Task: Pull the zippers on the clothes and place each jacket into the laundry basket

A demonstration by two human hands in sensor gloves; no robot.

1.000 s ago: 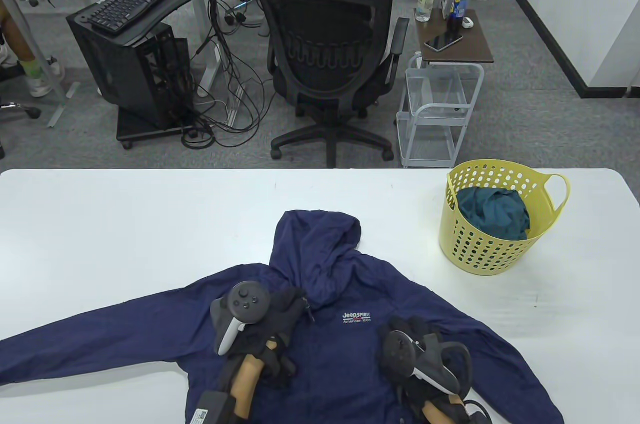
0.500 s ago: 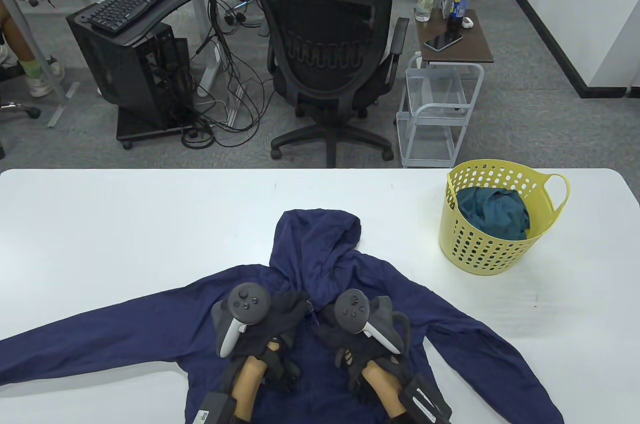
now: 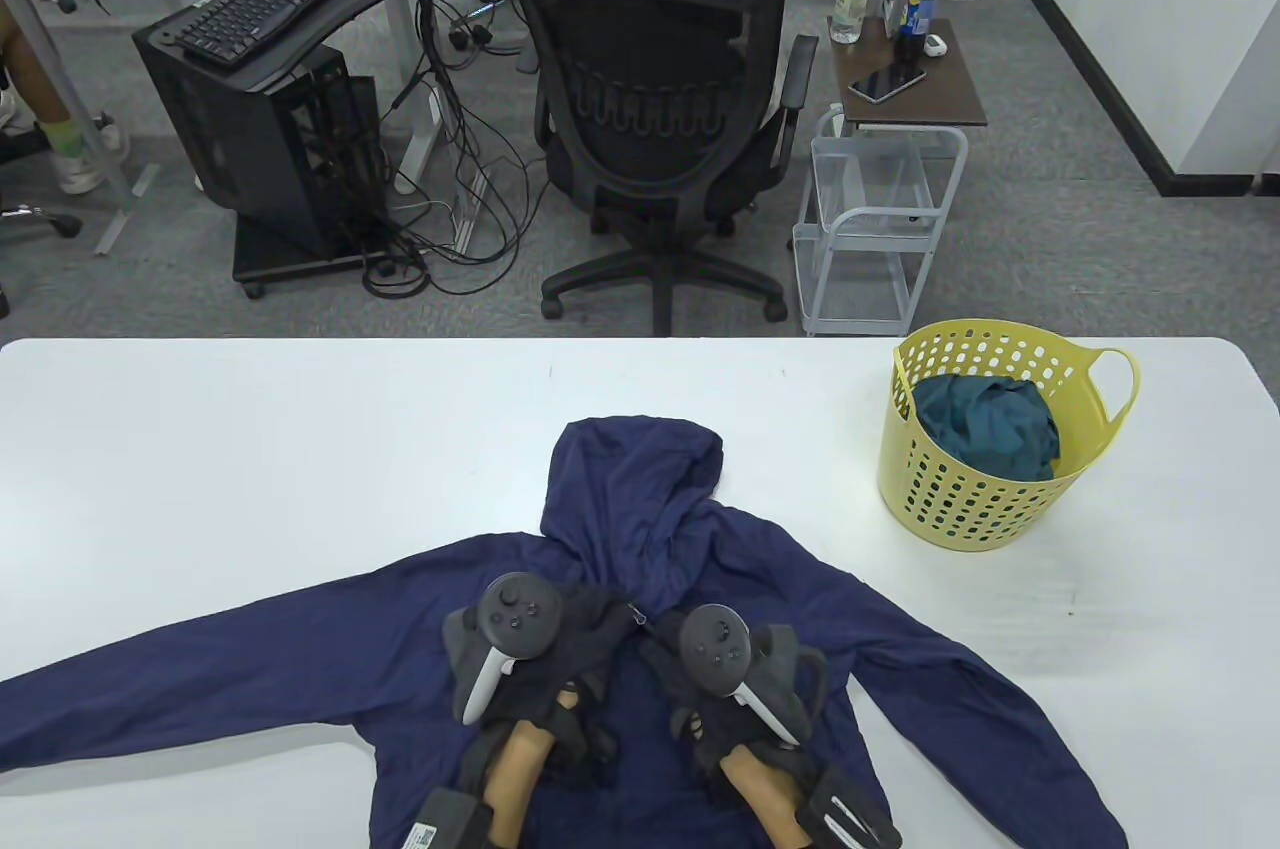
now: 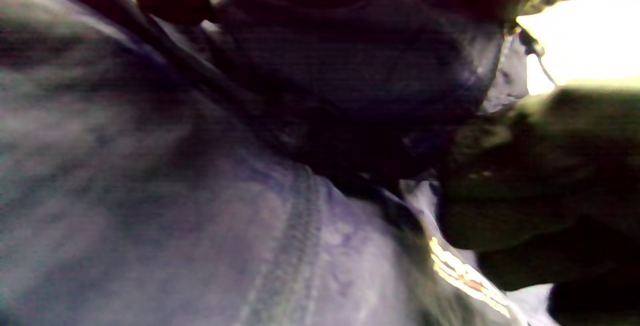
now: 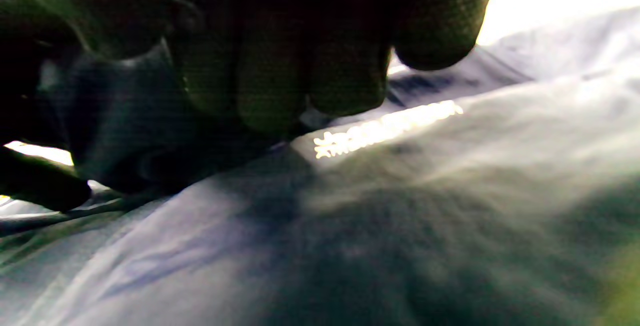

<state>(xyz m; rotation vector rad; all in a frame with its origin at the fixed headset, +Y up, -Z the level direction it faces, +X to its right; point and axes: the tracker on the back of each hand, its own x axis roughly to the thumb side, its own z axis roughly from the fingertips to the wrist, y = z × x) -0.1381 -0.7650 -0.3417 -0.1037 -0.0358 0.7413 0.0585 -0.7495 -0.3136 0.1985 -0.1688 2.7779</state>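
A white table (image 3: 250,449) carries a navy jacket (image 3: 300,639) spread flat, hood away from the person, and a yellow basket (image 3: 985,499) well apart at its right. Both hands sit at the collar below the hood: the left hand (image 3: 575,639) and right hand (image 3: 690,679) have fingers curled into the fabric, pinching it.

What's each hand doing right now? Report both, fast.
Left hand: on the navy jacket at the collar; grip cannot be told.
Right hand: fingers curled, gripping the jacket.
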